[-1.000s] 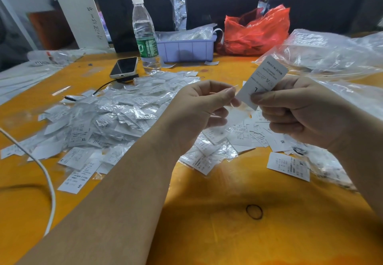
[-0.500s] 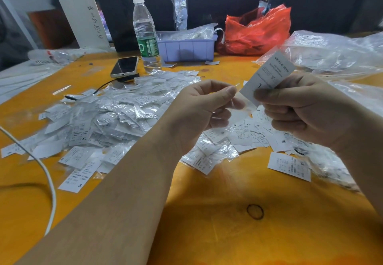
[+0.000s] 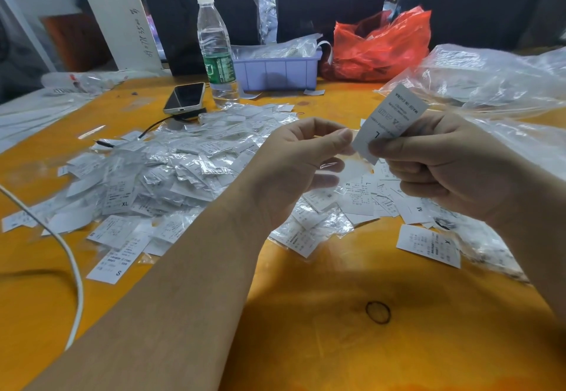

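Observation:
My right hand (image 3: 435, 173) pinches a white size label (image 3: 395, 115) printed with "L" and "MADE IN CHINA", held tilted above the orange table (image 3: 306, 344). My left hand (image 3: 291, 167) is just left of it, its thumb and fingers pinching a small clear plastic sleeve (image 3: 335, 165). The label's lower end sits at the sleeve, close to my left thumb tip. Whether it is inside the sleeve I cannot tell.
A heap of bagged labels (image 3: 171, 170) covers the left half of the table, and loose labels (image 3: 367, 204) lie under my hands. Behind are a water bottle (image 3: 216, 54), phone (image 3: 185, 98), purple bin (image 3: 275, 72), red bag (image 3: 382, 47) and clear bags (image 3: 490, 81). A white cable (image 3: 73, 268) and a rubber band (image 3: 378, 312) lie near me.
The label has shifted slightly to the right and tilted a little in my right hand. Both hands stay almost where they were.

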